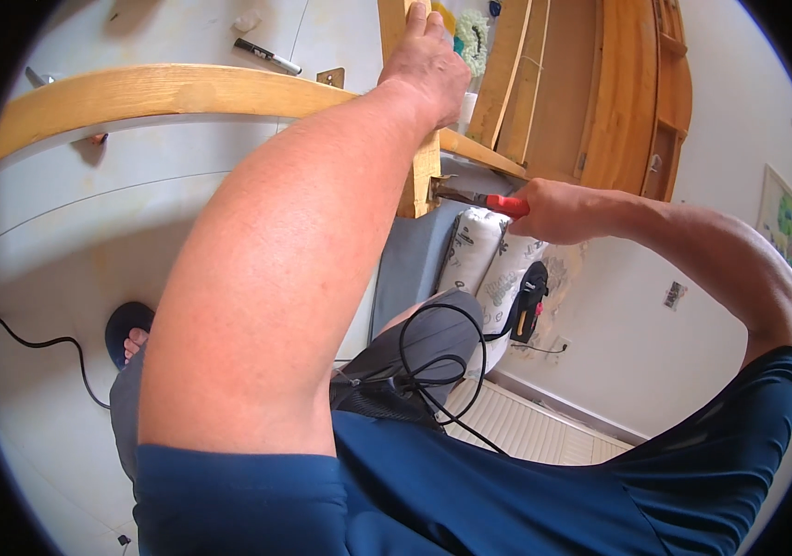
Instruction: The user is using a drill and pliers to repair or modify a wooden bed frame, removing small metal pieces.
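Note:
My left hand (426, 69) grips a pale wooden slat (424, 171) from above, part of which my wrist and hand hide. Red-handled pliers (498, 203) are in my right hand (549, 211), whose fingers are wrapped round the handle. The metal jaws of the pliers touch the lower end of the slat, beside a small dark metal piece (435, 185). A long curved wooden rail (164, 91) runs leftward behind my left forearm.
A black marker (267, 56) and a metal bracket plate (329, 78) lie beyond the rail. Wooden furniture (618, 83) stands at the far right. Patterned white bundles (477, 246) rest beneath the pliers. A black cable (442, 371) loops over my lap; another (44, 343) crosses the floor.

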Action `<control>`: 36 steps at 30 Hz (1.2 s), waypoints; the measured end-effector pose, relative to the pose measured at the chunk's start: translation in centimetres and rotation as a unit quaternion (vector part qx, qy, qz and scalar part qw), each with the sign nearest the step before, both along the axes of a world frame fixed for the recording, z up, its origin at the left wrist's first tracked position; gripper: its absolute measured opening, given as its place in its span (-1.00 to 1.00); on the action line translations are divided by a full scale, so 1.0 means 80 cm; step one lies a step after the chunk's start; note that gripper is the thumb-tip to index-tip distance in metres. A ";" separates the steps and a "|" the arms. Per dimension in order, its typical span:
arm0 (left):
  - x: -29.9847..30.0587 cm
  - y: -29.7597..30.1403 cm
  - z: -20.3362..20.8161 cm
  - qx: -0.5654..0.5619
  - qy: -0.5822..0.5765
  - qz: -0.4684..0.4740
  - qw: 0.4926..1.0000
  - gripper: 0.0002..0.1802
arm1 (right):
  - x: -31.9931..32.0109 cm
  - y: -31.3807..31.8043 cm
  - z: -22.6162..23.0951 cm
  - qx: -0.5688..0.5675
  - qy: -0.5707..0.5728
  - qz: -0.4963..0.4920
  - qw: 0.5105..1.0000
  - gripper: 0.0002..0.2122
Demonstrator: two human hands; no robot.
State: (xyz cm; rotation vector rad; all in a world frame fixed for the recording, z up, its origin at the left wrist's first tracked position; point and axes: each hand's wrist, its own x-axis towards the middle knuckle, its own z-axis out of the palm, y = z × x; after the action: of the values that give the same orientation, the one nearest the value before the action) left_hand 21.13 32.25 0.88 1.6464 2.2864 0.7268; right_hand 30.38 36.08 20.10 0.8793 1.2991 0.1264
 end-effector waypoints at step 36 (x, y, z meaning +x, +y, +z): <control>0.013 0.016 0.004 -0.056 0.065 0.013 0.996 -0.44 | 0.250 -0.086 -0.095 -0.217 0.493 -0.748 0.388 -0.45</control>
State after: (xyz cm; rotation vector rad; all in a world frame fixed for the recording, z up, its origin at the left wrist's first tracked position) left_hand 22.15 33.55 1.21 1.6605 2.3943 0.4987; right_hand 50.39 29.18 12.46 1.3659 0.8525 -2.4275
